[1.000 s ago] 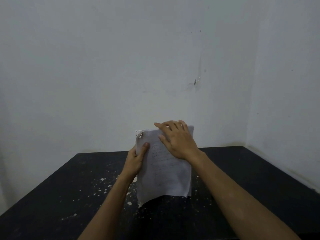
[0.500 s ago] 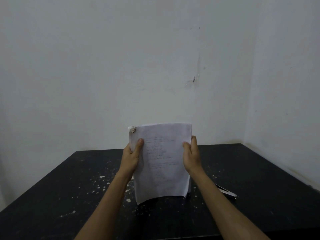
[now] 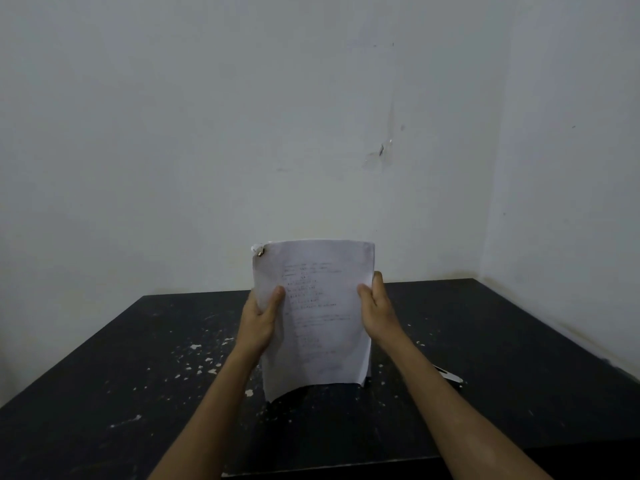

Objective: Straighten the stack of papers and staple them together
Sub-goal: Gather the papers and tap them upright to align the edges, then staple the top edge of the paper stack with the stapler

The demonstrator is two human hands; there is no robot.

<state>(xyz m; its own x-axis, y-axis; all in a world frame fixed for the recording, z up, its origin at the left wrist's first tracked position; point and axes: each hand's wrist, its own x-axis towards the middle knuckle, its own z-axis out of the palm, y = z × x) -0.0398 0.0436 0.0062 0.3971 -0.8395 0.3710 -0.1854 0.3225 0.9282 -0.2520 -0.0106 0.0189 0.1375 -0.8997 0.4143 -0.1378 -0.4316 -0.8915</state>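
A stack of white papers with faint printed lines stands upright on its bottom edge above the black table, slightly bowed. My left hand grips its left edge, thumb on the front sheet. My right hand grips the right edge the same way. The top left corner of the stack is torn and curled, with a small dark spot there. A silver stapler lies on the table to the right, partly hidden behind my right forearm.
The table is dark with white paint flecks, mostly on its left half. White walls meet in a corner behind and to the right of it. The table's near edge runs just below my forearms.
My right hand has left the top front of the stack and now grips its right edge. The stack stands straighter and a little higher in view.
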